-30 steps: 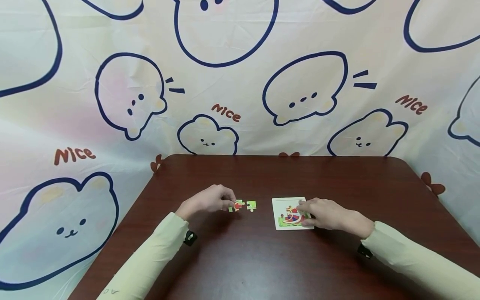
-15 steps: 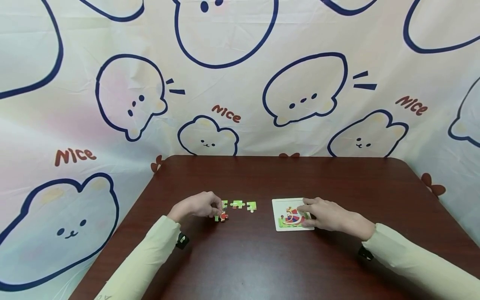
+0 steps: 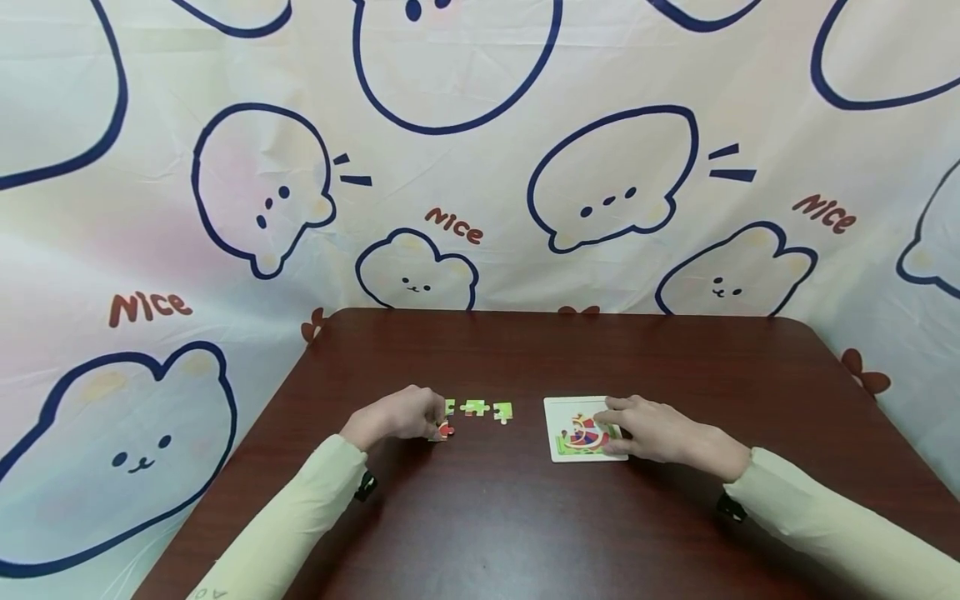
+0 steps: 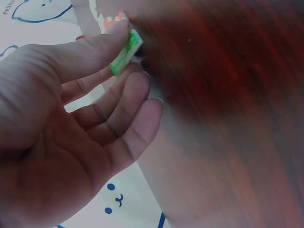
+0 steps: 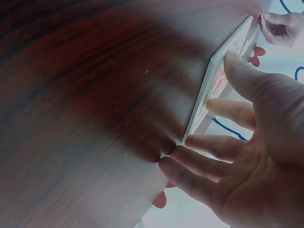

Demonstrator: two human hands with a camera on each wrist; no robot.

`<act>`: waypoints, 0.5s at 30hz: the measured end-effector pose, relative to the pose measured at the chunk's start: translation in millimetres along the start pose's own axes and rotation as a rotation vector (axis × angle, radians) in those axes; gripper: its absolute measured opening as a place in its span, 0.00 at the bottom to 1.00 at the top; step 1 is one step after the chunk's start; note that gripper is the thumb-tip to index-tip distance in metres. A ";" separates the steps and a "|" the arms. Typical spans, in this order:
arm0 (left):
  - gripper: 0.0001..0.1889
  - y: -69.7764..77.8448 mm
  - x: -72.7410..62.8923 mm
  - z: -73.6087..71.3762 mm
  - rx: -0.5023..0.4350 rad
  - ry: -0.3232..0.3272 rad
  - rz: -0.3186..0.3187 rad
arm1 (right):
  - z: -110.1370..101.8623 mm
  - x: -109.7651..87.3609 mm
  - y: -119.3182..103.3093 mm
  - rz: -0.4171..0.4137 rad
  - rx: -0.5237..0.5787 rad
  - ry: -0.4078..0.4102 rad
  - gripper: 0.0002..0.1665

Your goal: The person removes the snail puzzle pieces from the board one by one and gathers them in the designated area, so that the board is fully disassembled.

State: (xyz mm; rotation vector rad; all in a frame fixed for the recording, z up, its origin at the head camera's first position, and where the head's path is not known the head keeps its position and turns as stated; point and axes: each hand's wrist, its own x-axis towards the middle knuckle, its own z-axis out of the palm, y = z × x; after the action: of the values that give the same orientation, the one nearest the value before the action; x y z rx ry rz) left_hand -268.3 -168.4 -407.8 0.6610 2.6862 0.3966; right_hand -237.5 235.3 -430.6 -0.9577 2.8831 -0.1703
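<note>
Puzzle piece (image 3: pixel 446 429), red and green, is pinched in the narrow grip of the left hand (image 3: pixel 399 414), near a row of three mostly green pieces (image 3: pixel 475 408) on the counter (image 3: pixel 495 517); the right hand (image 3: pixel 660 427), its grip wide and loosely spread, rests on the picture board (image 3: pixel 577 432).

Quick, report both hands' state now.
Left hand: closed, pinching a puzzle piece.
Right hand: open, touching the white-bordered picture board but not gripping it.
</note>
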 end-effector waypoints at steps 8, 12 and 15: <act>0.03 1.2 -1.0 -0.5 -0.002 0.003 -0.006 | 0.0 0.1 0.1 -0.003 -0.009 0.002 0.28; 0.02 -0.2 -1.2 -1.5 0.012 0.026 0.016 | -0.5 0.1 -0.1 0.001 -0.008 -0.002 0.28; 0.02 -0.8 -1.4 -1.5 0.019 0.040 0.043 | -1.4 0.2 -0.6 0.002 -0.010 -0.007 0.28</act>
State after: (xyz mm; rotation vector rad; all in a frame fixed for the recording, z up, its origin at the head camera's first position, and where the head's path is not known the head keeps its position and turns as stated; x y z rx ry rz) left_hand -268.0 -170.1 -406.4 0.7254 2.7206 0.3996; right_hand -237.5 234.8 -429.2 -0.9558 2.8811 -0.1516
